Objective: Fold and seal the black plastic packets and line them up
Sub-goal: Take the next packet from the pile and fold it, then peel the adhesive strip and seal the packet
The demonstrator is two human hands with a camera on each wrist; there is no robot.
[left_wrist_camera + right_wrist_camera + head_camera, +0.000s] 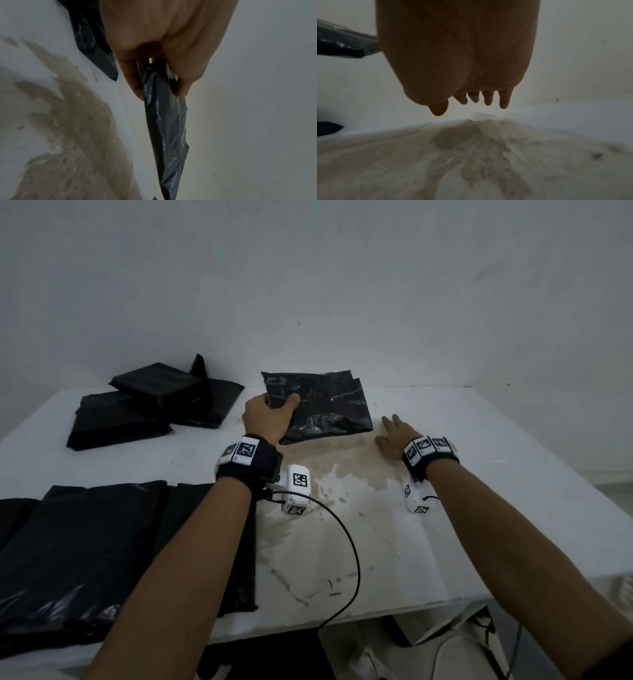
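Left hand (269, 416) grips a folded black packet (322, 405) by its left edge, thumb on top, fingers curled beneath; the packet is lifted off the table (479, 474) near the far edge, centre. Right hand (395, 436) is empty, fingers straight and spread, just right of the packet over a brownish stain (352, 474). A heap of folded packets (150, 405) lies at the far left corner. Flat black packets (102, 549) are stacked along the near left edge.
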